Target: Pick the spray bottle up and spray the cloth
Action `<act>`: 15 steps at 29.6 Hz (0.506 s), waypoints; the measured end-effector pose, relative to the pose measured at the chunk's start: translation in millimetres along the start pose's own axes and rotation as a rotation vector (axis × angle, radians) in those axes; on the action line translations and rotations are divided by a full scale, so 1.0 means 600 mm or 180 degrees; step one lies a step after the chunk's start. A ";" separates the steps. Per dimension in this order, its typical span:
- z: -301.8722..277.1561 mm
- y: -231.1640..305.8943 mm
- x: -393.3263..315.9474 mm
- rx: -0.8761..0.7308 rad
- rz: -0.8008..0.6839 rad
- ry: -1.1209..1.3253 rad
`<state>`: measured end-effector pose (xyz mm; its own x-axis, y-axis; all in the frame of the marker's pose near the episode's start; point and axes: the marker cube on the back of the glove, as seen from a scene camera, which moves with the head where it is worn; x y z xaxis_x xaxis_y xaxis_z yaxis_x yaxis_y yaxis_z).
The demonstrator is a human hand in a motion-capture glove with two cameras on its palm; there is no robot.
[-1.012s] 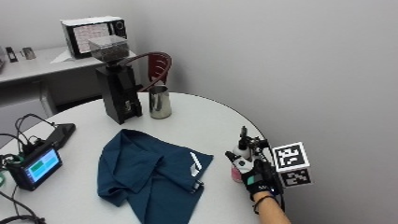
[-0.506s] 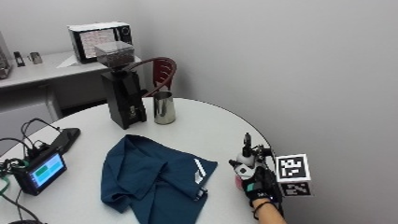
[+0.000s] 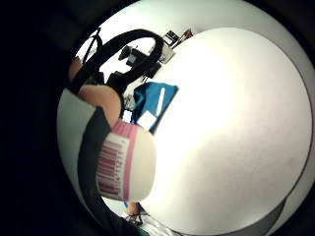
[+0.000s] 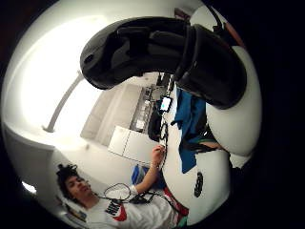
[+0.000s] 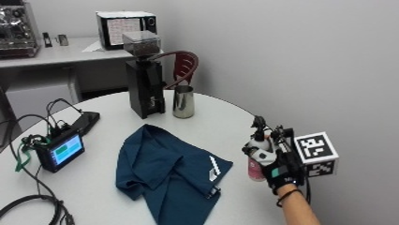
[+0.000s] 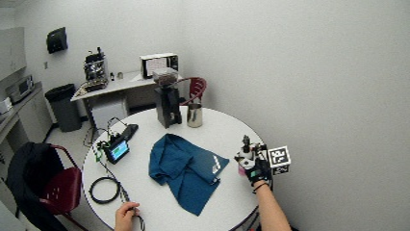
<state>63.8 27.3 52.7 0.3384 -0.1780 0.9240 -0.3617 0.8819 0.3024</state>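
Fingers of the gloved right hand (image 5: 277, 161) curled round the spray bottle (image 5: 256, 168) near the table's edge (image 5: 240, 105), where mist could miss the cloth (image 5: 168, 171).

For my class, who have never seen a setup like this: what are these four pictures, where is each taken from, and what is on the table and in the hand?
There is no robot here. A person's black-gloved right hand does the work. Two pictures come from cameras beside the round white table, one of them wider. The two round pictures come from tiny cameras on that hand's palm. On the table lie a crumpled dark blue cloth, a black coffee grinder, a steel cup and a small black screen device. The hand grips a white spray bottle with a pink label, upright beside the cloth.
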 end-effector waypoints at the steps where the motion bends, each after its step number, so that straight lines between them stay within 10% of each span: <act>1: -0.011 -0.007 -0.016 -0.0076 -0.0036 -0.0023; 15: 0.054 -0.009 -0.104 -0.1352 0.0260 0.0718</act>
<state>16.4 19.3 0.7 0.5204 -0.0431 0.8529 -0.0243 0.9976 0.0652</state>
